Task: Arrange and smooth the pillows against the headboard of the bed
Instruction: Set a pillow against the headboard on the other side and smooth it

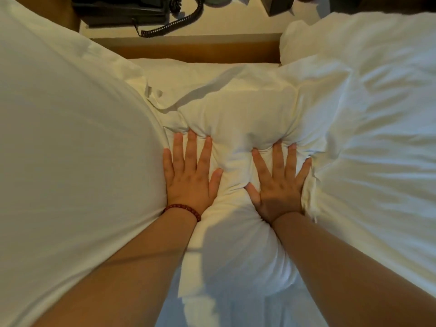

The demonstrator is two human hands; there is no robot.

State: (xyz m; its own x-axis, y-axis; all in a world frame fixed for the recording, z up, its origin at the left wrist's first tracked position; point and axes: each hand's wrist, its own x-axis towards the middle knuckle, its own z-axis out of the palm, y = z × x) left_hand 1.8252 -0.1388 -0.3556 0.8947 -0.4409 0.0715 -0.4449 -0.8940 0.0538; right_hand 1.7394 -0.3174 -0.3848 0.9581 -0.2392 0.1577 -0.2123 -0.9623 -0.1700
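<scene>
A white middle pillow (238, 119) lies in the centre of the bed, dented where I push on it. My left hand (190, 172) presses flat on its left part, fingers straight and spread, a red bead bracelet on the wrist. My right hand (279, 182) presses flat on its right part, fingers spread as well. A large smooth white pillow (70, 142) fills the left side and touches my left hand. A wrinkled white pillow (372, 119) fills the right side beside my right hand. The wooden headboard edge (198, 49) runs across the top.
Beyond the headboard a bedside surface (236, 22) carries a dark telephone (122, 10) with a coiled cord (174, 22). White bed sheet (236, 310) shows below the middle pillow, between my forearms.
</scene>
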